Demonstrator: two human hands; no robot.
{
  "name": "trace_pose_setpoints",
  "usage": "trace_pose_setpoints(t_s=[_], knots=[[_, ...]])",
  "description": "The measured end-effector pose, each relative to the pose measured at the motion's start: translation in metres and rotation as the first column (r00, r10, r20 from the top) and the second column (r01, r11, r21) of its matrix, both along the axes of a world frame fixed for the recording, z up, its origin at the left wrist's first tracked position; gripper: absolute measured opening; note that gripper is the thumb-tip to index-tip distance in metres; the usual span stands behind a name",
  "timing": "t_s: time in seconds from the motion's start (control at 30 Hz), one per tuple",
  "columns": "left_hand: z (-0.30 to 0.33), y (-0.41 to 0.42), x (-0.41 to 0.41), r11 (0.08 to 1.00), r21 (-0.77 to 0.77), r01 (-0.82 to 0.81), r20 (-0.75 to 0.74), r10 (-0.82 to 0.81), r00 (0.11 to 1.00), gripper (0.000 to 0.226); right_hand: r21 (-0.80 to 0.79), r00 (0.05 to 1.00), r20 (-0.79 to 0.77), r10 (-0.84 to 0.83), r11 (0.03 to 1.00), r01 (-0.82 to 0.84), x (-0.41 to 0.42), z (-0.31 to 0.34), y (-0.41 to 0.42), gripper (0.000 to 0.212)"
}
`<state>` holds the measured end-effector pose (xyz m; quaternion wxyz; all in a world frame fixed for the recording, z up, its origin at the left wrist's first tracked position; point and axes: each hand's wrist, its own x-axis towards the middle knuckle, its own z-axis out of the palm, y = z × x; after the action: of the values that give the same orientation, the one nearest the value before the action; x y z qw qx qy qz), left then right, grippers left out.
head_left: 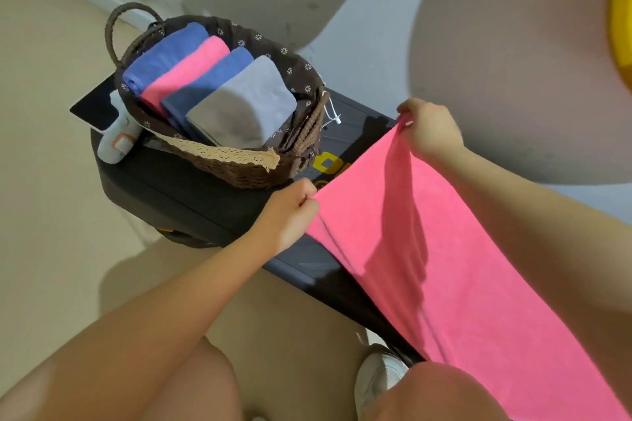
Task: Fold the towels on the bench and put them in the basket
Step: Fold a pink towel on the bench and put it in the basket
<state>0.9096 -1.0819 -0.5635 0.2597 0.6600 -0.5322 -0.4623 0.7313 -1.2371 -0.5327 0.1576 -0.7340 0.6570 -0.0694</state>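
Four folded towels already stand side by side in the wicker basket: a blue towel at the far end, a folded pink towel next to it, a darker blue towel, and a grey towel nearest the camera. The basket, lined with brown floral cloth and trimmed with a strip of lace, sits at the far end of the dark counter.

One pink towel is not yet folded. It is held up spread out, its lower part trailing down over the counter's near end and across the person's lap. The left hand pinches one upper corner between thumb and curled fingers; the right hand pinches the opposite upper corner, so each grip is closed on the cloth. No other loose towel shows in view, so this looks like the last one (though the counter's near end is hidden beneath the cloth). What is left, by my reading, is to fold it and set it in the basket beside the grey towel, where some room remains.

As for writing, yellow lettering is printed on the counter's top just beside the basket, but the towel and the basket cover most of it and it cannot be read. A dark tablet and a white device lie behind the basket; no label on them is legible.
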Motion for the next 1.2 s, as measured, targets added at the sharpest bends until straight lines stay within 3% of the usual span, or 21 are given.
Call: trace_pose_setpoints(t_s=[0.03, 0.07, 0.1, 0.17, 0.23, 0.33, 0.4, 0.53, 0.7, 0.9, 1.07, 1.13, 1.2], knots=[[0.009, 0.001, 0.005, 0.999, -0.041, -0.023, -0.072, 0.020, 0.997, 0.018, 0.076, 0.971, 0.225, -0.076, 0.995, 0.060, 0.007, 0.000, -0.005, 0.034], [0.018, 0.001, 0.010, 0.996, -0.087, -0.035, -0.116, 0.025, 0.993, 0.018, 0.205, 0.864, 0.463, -0.197, 0.972, 0.112, 0.017, 0.005, -0.007, 0.028], [0.028, 0.001, 0.013, 0.991, -0.125, -0.052, -0.138, 0.035, 0.990, 0.019, 0.343, 0.688, 0.645, -0.332, 0.931, 0.128, 0.029, 0.011, -0.010, 0.025], [0.044, 0.000, 0.020, 0.972, -0.182, -0.149, -0.201, 0.111, 0.973, 0.029, 0.509, 0.374, 0.781, -0.500, 0.857, 0.083, 0.053, 0.027, -0.011, 0.029], [0.058, -0.003, 0.028, 0.933, -0.226, -0.281, -0.304, 0.207, 0.930, 0.029, 0.540, 0.256, 0.812, -0.525, 0.842, 0.013, 0.075, 0.045, -0.009, 0.021], [0.076, -0.007, 0.043, 0.875, -0.222, -0.429, -0.396, 0.321, 0.860, 0.022, 0.470, 0.275, 0.854, -0.441, 0.881, -0.047, 0.091, 0.063, -0.007, 0.013], [0.083, -0.008, 0.043, 0.889, -0.232, -0.395, -0.395, 0.285, 0.873, 0.019, 0.425, 0.323, 0.854, -0.408, 0.905, 0.018, 0.085, 0.064, -0.007, 0.017], [0.079, -0.011, 0.015, 0.957, -0.232, -0.173, -0.377, 0.076, 0.923, 0.017, 0.372, 0.377, 0.819, -0.433, 0.900, 0.227, 0.036, 0.047, -0.003, 0.023], [0.057, -0.016, -0.044, 0.970, -0.160, 0.185, -0.283, -0.224, 0.933, 0.031, 0.317, 0.473, 0.757, -0.450, 0.887, 0.336, -0.050, 0.032, 0.010, 0.041], [0.037, -0.014, -0.144, 0.864, -0.087, 0.496, -0.283, -0.498, 0.819, 0.032, 0.333, 0.487, 0.723, -0.490, 0.865, 0.375, -0.154, 0.015, 0.044, 0.046], [0.029, -0.003, -0.211, 0.802, -0.083, 0.592, -0.314, -0.584, 0.748, 0.032, 0.335, 0.480, 0.710, -0.516, 0.846, 0.415, -0.217, 0.004, 0.062, 0.049], [0.022, 0.005, -0.232, 0.738, -0.051, 0.673, -0.240, -0.663, 0.709, 0.025, 0.384, 0.467, 0.675, -0.571, 0.812, 0.439, -0.236, -0.010, 0.071, 0.048], [0.010, 0.009, -0.246, 0.651, 0.037, 0.758, -0.084, -0.754, 0.651, 0.020, 0.439, 0.511, 0.600, -0.615, 0.788, 0.431, -0.249, -0.030, 0.080, 0.044]])
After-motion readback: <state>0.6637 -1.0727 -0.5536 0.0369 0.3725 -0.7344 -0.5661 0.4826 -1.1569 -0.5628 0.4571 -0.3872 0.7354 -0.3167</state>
